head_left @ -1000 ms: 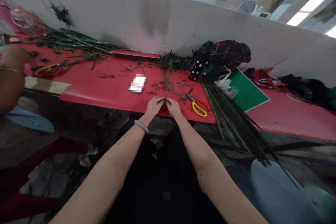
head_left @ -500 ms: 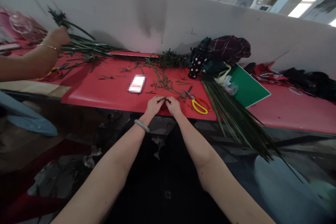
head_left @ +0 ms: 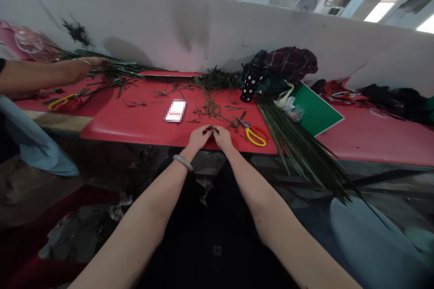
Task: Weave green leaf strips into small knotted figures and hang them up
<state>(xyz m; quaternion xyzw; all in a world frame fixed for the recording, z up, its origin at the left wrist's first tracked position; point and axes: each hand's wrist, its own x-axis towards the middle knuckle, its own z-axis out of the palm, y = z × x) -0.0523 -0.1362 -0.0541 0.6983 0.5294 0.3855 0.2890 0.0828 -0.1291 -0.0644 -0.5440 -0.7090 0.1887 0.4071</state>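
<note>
My left hand (head_left: 200, 137) and my right hand (head_left: 221, 137) meet at the front edge of the red table (head_left: 135, 124). Both are closed in a pinch around a small dark piece (head_left: 212, 129), mostly hidden by the fingers; it looks like a bit of green leaf strip. To the right of my hands lie scissors (head_left: 256, 135) with yellow and orange handles. Cut leaf scraps (head_left: 212, 108) are scattered just beyond my fingers. A phone (head_left: 175, 111) with a bright, blurred screen lies behind my left hand.
Long green leaves (head_left: 301, 149) hang over the table edge at right, beside a green board (head_left: 320, 110) and a flowered black bottle (head_left: 250, 82). At left, a co-worker's hand (head_left: 91, 64) reaches over leaf strips near other scissors (head_left: 68, 101). A pale partition (head_left: 152, 22) stands behind.
The co-worker's hand has come down onto the leaf strips, apart from the dark leaf bunch. My hands stay together, with only slight finger movement. The view has shifted a little.
</note>
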